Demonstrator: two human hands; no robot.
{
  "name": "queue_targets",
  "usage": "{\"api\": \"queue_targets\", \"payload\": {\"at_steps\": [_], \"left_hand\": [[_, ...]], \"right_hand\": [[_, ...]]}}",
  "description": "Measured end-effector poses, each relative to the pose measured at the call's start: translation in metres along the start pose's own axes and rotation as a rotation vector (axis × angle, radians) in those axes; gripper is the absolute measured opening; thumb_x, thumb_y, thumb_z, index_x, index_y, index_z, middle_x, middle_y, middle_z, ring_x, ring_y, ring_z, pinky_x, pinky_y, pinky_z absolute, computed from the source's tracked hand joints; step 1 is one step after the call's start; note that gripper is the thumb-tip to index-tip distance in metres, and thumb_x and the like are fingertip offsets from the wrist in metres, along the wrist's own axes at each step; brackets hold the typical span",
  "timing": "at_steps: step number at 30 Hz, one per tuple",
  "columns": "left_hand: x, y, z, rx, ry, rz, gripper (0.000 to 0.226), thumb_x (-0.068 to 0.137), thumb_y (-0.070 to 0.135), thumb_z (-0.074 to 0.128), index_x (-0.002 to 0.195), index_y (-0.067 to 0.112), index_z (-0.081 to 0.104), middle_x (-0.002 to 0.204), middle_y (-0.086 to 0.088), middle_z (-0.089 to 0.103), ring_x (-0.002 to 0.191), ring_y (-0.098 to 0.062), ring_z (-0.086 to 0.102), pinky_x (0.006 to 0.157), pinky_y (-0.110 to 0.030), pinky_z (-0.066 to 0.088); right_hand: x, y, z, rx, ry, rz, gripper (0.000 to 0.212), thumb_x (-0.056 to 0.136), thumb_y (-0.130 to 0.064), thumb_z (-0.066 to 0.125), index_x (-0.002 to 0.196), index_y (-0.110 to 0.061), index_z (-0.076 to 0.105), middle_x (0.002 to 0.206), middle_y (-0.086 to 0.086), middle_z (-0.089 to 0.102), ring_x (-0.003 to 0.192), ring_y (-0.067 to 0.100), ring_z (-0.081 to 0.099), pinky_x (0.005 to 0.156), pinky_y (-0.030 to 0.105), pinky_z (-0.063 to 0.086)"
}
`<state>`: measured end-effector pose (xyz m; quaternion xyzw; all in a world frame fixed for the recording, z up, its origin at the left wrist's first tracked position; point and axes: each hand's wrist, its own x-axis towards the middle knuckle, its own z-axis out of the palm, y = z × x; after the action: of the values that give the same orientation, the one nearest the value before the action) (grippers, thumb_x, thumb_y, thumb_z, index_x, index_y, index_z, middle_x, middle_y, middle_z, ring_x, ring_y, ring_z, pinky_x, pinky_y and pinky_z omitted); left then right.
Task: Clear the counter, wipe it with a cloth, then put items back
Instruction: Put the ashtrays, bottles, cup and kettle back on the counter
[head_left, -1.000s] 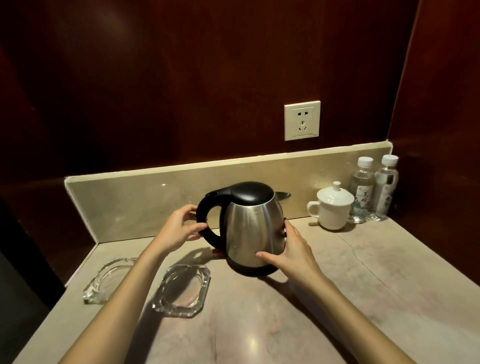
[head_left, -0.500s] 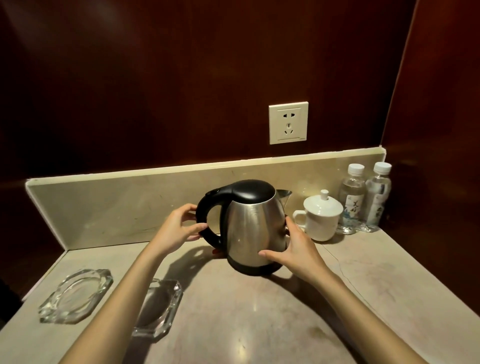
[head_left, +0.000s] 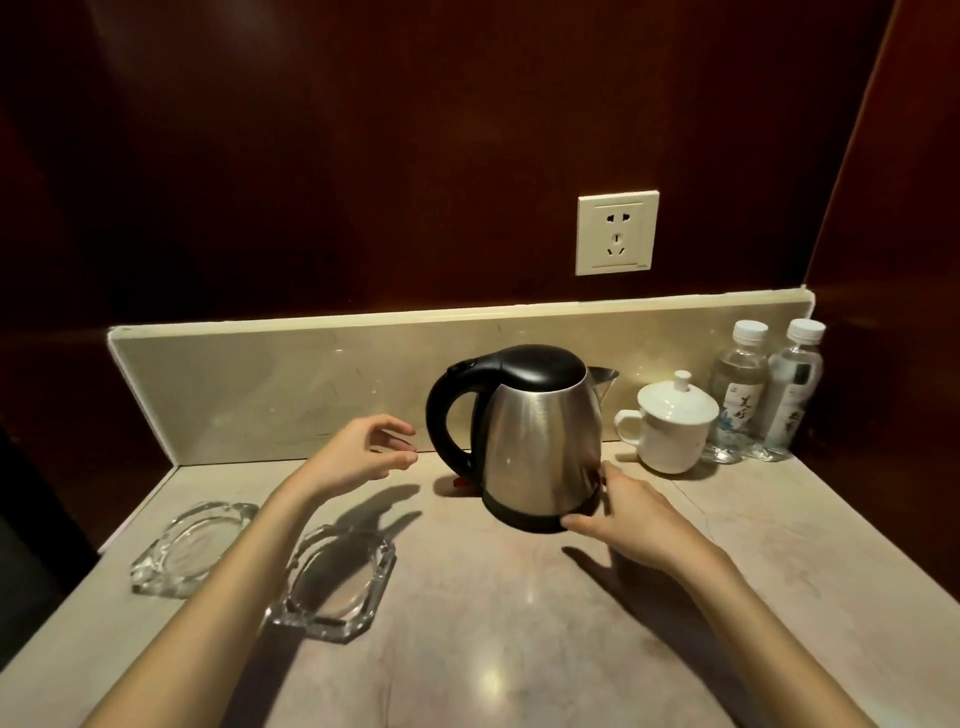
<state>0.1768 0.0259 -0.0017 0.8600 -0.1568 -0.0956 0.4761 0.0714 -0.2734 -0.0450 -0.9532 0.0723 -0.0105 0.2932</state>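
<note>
A steel kettle (head_left: 540, 441) with a black lid and handle stands upright on the marble counter (head_left: 493, 623). My left hand (head_left: 363, 454) hovers just left of the handle, fingers loosely curled, holding nothing. My right hand (head_left: 628, 514) lies at the kettle's lower right side, fingers extended and touching its black base. Two glass ashtrays sit at the left, one (head_left: 192, 545) near the counter's edge and the other (head_left: 337, 582) partly behind my left forearm.
A white lidded cup (head_left: 670, 426) stands right of the kettle, with two water bottles (head_left: 737, 395) (head_left: 792, 395) in the back right corner. A wall socket (head_left: 616, 234) is above the backsplash (head_left: 311, 384). Dark wood walls close in behind and at right.
My left hand has let go of the kettle handle and drawn back to the left. My right hand slid lower along the kettle's side. The kettle stays standing.
</note>
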Motion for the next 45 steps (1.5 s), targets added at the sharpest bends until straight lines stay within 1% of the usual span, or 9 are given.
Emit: {"api": "queue_targets", "payload": {"at_steps": [7, 10, 15, 20, 29, 33, 36, 41, 45], "left_hand": [[-0.032, -0.021, -0.041, 0.086, -0.016, -0.072, 0.011, 0.091, 0.012, 0.063, 0.102, 0.01, 0.064, 0.094, -0.009, 0.07, 0.081, -0.014, 0.066, 0.067, -0.022, 0.05], [-0.049, -0.033, -0.054, 0.119, -0.018, -0.108, 0.013, 0.09, 0.012, 0.064, 0.102, 0.008, 0.065, 0.094, -0.01, 0.07, 0.078, -0.014, 0.066, 0.063, -0.021, 0.05], [-0.078, -0.057, -0.069, 0.177, -0.024, -0.12, 0.007, 0.086, 0.012, 0.069, 0.093, 0.011, 0.069, 0.086, -0.007, 0.071, 0.073, -0.014, 0.068, 0.06, -0.021, 0.053], [-0.105, -0.074, -0.079, 0.17, -0.033, -0.13, 0.003, 0.087, 0.012, 0.067, 0.09, 0.012, 0.069, 0.08, -0.003, 0.07, 0.066, -0.007, 0.067, 0.056, -0.018, 0.051], [-0.13, -0.104, -0.123, 0.178, 0.345, -0.231, 0.002, 0.084, 0.01, 0.069, 0.085, 0.013, 0.07, 0.074, -0.005, 0.069, 0.05, -0.001, 0.063, 0.043, -0.011, 0.042], [-0.139, -0.118, -0.142, 0.178, 0.455, -0.335, 0.004, 0.083, 0.014, 0.072, 0.085, 0.011, 0.072, 0.076, -0.006, 0.071, 0.058, -0.011, 0.068, 0.052, -0.015, 0.047], [-0.142, -0.122, -0.145, 0.134, 0.497, -0.37, 0.002, 0.084, 0.013, 0.072, 0.083, 0.011, 0.073, 0.077, -0.005, 0.072, 0.056, -0.009, 0.068, 0.056, -0.016, 0.052], [-0.153, -0.124, -0.142, 0.078, 0.547, -0.422, 0.005, 0.083, 0.015, 0.072, 0.079, 0.014, 0.071, 0.077, -0.008, 0.072, 0.064, -0.017, 0.07, 0.061, -0.023, 0.055], [-0.146, -0.131, -0.143, 0.185, 0.492, -0.475, 0.011, 0.084, 0.024, 0.071, 0.08, 0.014, 0.074, 0.068, -0.002, 0.07, 0.051, -0.004, 0.06, 0.051, -0.016, 0.048]], "right_hand": [[-0.027, -0.034, 0.012, -0.263, 0.011, 0.042, 0.036, 0.083, -0.051, 0.059, 0.094, -0.017, 0.062, 0.09, 0.0, 0.064, 0.085, 0.022, 0.06, 0.065, 0.032, 0.046], [-0.038, -0.054, 0.019, -0.256, 0.042, 0.025, 0.038, 0.084, -0.052, 0.06, 0.094, -0.015, 0.064, 0.091, 0.002, 0.067, 0.087, 0.022, 0.063, 0.071, 0.033, 0.051], [-0.053, -0.095, 0.045, -0.136, 0.026, -0.06, 0.049, 0.085, -0.048, 0.062, 0.124, -0.019, 0.062, 0.1, -0.005, 0.073, 0.097, 0.013, 0.065, 0.084, 0.033, 0.052], [-0.055, -0.131, 0.081, 0.066, -0.055, -0.117, 0.037, 0.085, -0.043, 0.064, 0.11, -0.015, 0.067, 0.068, -0.006, 0.073, 0.061, 0.002, 0.068, 0.078, 0.033, 0.057], [-0.037, -0.159, 0.105, 0.047, -0.118, -0.226, 0.028, 0.085, -0.046, 0.063, 0.1, -0.022, 0.068, 0.065, -0.007, 0.071, 0.067, 0.004, 0.067, 0.079, 0.03, 0.052], [-0.016, -0.172, 0.105, 0.06, -0.122, -0.303, 0.031, 0.084, -0.044, 0.065, 0.103, -0.019, 0.071, 0.076, -0.005, 0.072, 0.075, 0.007, 0.066, 0.071, 0.026, 0.05], [-0.005, -0.185, 0.107, 0.081, -0.182, -0.365, 0.023, 0.087, -0.039, 0.065, 0.098, -0.02, 0.07, 0.061, -0.012, 0.067, 0.055, -0.01, 0.06, 0.053, 0.008, 0.038], [0.011, -0.215, 0.125, 0.136, -0.252, -0.421, 0.022, 0.086, -0.038, 0.066, 0.095, -0.019, 0.073, 0.074, -0.005, 0.07, 0.066, 0.005, 0.065, 0.069, 0.024, 0.049], [0.018, -0.241, 0.148, 0.238, -0.331, -0.417, 0.017, 0.088, -0.03, 0.065, 0.089, -0.014, 0.071, 0.063, -0.008, 0.067, 0.053, -0.006, 0.063, 0.059, 0.015, 0.047]]}}
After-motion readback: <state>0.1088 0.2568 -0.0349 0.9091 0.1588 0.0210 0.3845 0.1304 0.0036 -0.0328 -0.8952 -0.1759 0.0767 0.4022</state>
